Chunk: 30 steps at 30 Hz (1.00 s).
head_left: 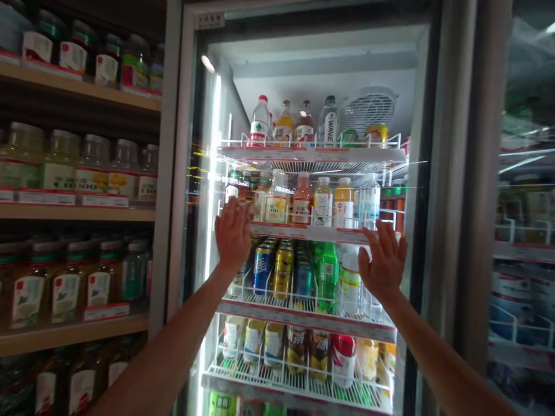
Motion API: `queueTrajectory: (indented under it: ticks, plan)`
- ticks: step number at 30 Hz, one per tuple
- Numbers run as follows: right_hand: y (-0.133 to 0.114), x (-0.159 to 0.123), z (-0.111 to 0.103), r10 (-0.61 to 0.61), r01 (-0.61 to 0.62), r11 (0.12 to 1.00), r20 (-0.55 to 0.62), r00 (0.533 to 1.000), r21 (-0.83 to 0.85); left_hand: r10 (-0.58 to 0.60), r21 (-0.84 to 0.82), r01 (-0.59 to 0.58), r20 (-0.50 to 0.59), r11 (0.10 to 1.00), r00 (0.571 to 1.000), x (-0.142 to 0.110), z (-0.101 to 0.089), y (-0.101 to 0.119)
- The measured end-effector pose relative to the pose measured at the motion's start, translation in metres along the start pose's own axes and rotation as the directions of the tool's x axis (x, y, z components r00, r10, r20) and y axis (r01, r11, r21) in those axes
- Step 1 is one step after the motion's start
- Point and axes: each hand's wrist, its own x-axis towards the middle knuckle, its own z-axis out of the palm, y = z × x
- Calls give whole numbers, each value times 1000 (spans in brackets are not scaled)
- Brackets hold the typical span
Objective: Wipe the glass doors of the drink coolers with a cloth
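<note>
Both my arms reach forward to an upright drinks fridge (329, 234) with lit shelves. My left hand (233, 234) is raised at its left side, level with the second shelf, fingers up and nothing in it. A faint hand-like reflection shows beside it, so glass seems to stand in front of the drinks. On the right, my right hand (384, 257) is open with fingers spread, nearest the lower right bottles. Whether either palm touches the glass I cannot tell. Between the hands stand a pale yellow bottle (277, 199), a gold can (283, 273), a blue can (262, 268) and a green bottle (328, 271).
Wooden shelves (78, 211) with several rows of labelled bottles stand at the left. A metal frame post (455, 190) separates this fridge from another glass-fronted cooler (524, 242) at the right. Several bottles line the top shelf, including a red-capped water bottle (260, 121).
</note>
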Motion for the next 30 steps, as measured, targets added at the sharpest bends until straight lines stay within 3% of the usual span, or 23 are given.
queueTrajectory:
  ticks: [2,3,5,7,8,9,10,12,13,15,16,19,22,26,30]
  plan:
    - [-2,1,0,-4,4,1000,-14,1000,1,-125,3,125,-61,992,990,3,1,-6]
    - [-2,1,0,-3,3,1000,-20,1000,4,-90,2,90,-61,996,994,0,2,-3]
    - [-2,0,0,7,-7,1000,-17,1000,0,150,-17,-150,7,989,989,-12,5,10]
    - [0,-2,2,8,-8,1000,-10,1000,-6,403,-63,-399,96,915,910,-22,5,19]
    - [2,-3,2,7,-7,1000,-8,1000,-7,460,-85,-452,128,888,879,-24,3,18]
    - [3,-5,3,9,-9,1000,-6,1000,-5,452,-95,-442,149,892,880,-23,0,11]
    - [5,-6,3,14,-14,1000,-1,1000,-1,375,-85,-366,147,927,915,-19,-4,1]
    - [2,-8,-1,40,-41,999,7,999,14,83,-43,-79,106,996,991,-9,-13,-24]
    - [-3,-7,-3,57,-57,998,4,998,29,-66,-31,69,83,997,994,-4,-16,-34]
    - [-26,-1,-10,47,-46,994,-4,999,95,-218,-42,223,91,974,972,3,-19,-40]
    - [-42,4,-13,7,-8,988,7,1000,151,-202,-69,212,125,975,971,3,-19,-36]
    - [-103,25,-11,-215,152,913,130,968,378,54,-241,2,224,971,973,-2,-17,-4]
    - [-155,39,11,-324,144,829,253,912,540,173,-362,-78,238,929,956,-8,-21,13]
    - [-197,39,42,-225,-3,849,365,903,529,166,-327,-55,324,944,931,-23,-38,-19]
    - [-228,40,44,-116,-90,891,413,903,445,145,-221,-42,478,974,866,-55,-49,-54]
